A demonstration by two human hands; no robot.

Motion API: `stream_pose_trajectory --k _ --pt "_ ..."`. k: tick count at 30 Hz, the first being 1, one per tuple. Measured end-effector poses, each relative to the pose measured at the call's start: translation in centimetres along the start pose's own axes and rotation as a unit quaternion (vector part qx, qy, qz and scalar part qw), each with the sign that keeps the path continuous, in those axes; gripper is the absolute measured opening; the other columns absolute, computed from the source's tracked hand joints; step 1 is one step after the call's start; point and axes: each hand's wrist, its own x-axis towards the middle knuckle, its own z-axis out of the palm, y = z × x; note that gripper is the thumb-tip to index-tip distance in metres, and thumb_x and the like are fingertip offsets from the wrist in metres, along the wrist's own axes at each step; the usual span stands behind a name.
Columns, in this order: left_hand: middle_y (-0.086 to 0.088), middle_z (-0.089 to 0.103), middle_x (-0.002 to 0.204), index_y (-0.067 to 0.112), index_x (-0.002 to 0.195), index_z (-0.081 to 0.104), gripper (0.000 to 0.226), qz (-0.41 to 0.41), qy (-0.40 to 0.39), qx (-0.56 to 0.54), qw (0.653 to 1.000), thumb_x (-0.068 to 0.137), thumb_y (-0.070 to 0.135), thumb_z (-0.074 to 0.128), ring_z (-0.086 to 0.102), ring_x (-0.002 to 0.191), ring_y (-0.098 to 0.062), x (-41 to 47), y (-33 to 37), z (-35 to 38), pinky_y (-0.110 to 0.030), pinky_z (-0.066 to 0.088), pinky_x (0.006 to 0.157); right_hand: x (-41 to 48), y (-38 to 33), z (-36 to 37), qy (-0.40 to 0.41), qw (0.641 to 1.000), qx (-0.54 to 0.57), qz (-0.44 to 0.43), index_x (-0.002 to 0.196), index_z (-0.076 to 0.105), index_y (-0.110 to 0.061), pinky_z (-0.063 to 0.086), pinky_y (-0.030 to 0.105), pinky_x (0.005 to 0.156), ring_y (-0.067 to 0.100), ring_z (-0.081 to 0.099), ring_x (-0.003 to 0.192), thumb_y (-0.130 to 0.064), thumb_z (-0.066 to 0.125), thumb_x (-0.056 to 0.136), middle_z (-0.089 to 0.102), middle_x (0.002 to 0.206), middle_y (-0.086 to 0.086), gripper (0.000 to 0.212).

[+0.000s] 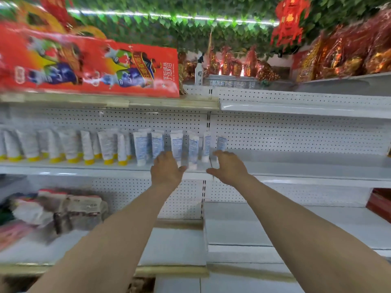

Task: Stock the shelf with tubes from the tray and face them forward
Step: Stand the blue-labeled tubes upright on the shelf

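White tubes with blue print (193, 148) stand on their caps in a row on the middle shelf (296, 163), next to a longer row of white tubes with yellow caps (69, 148) on the left. My left hand (167, 170) is at the front of the blue-print tubes, fingers spread, holding nothing. My right hand (228, 167) is just right of them, fingers apart near the rightmost tube (221, 143). Whether the hands touch the tubes is blurred. No tray is clearly in view.
A large red printed pack (88, 66) lies on the upper shelf at left. Red and gold packages (342, 58) fill the top right. Bagged goods (63, 210) sit on the lower left shelf. The white shelves (296, 227) at right are bare.
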Motion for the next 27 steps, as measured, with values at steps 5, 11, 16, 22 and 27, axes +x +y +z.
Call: stream_pose_trajectory --k 5,11,16,22,27 --pt "-0.013 0.037 0.144 0.01 0.142 0.034 0.064 -0.047 0.034 0.061 0.996 0.095 0.053 0.043 0.032 0.135 -0.034 -4.2 -6.2 -5.7 -0.056 0.039 0.101 -2.3 -8.1 2.0 -0.022 0.996 0.039 -0.074 0.147 0.037 -0.014 0.044 0.042 0.099 0.03 0.039 0.135 -0.056 0.046 0.095 0.045 0.147 0.011 0.067" --pt "-0.017 0.027 0.153 0.007 0.145 0.03 0.07 -0.131 0.048 0.072 0.988 0.095 0.054 0.042 0.023 0.14 -0.036 -6.7 -16.2 -11.5 -0.054 0.033 0.107 -2.5 -19.7 5.4 -0.046 0.985 0.084 -0.14 0.148 0.033 -0.016 0.045 0.04 0.095 0.03 0.047 0.128 -0.058 0.046 0.095 0.044 0.146 0.011 0.069" --pt "-0.015 0.034 0.148 0.008 0.143 0.033 0.067 -0.191 0.056 0.075 0.977 0.094 0.052 0.045 0.03 0.135 -0.036 -6.4 -26.9 -15.8 -0.052 0.035 0.105 -0.7 -30.3 11.1 -0.081 0.975 0.108 -0.174 0.149 0.031 -0.017 0.047 0.042 0.097 0.029 0.047 0.128 -0.057 0.047 0.095 0.04 0.149 0.01 0.069" --pt "-0.017 0.036 0.146 0.003 0.147 0.026 0.068 -0.227 -0.005 0.127 0.966 0.098 0.048 0.04 0.032 0.135 -0.036 -5.7 -42.8 -18.5 -0.046 0.033 0.107 1.8 -43.0 22.1 -0.148 0.967 0.125 -0.164 0.145 0.036 -0.018 0.044 0.039 0.095 0.031 0.051 0.124 -0.054 0.051 0.094 0.047 0.142 0.011 0.064" --pt "-0.02 0.038 0.142 0.007 0.142 0.035 0.07 -0.28 -0.059 0.108 0.952 0.094 0.057 0.038 0.039 0.13 -0.039 -6.7 -55.4 -17.0 -0.047 0.039 0.101 2.5 -50.0 31.8 -0.232 0.954 0.13 -0.141 0.143 0.041 -0.017 0.051 0.037 0.086 0.027 0.061 0.109 -0.051 0.055 0.092 0.059 0.131 0.006 0.063"
